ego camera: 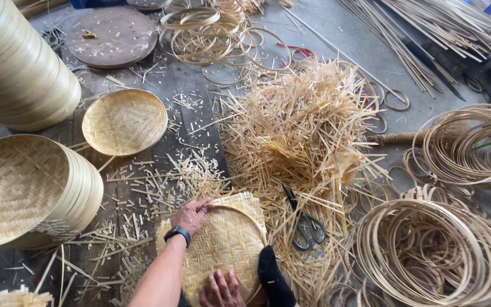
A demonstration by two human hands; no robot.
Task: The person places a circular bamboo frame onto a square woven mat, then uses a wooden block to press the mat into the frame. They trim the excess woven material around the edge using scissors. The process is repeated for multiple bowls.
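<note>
Woven mat (223, 241) lies under both flat hands, fingers (203, 206) spread; scissors (308, 224) beside the offcut heap (302, 125).

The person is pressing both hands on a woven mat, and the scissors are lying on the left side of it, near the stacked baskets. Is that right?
Not quite. In the head view, both the left hand and the right hand do press on the woven mat, but the scissors lie on its right side, at the foot of the pile of bamboo scraps, not near the stacked baskets.
</note>
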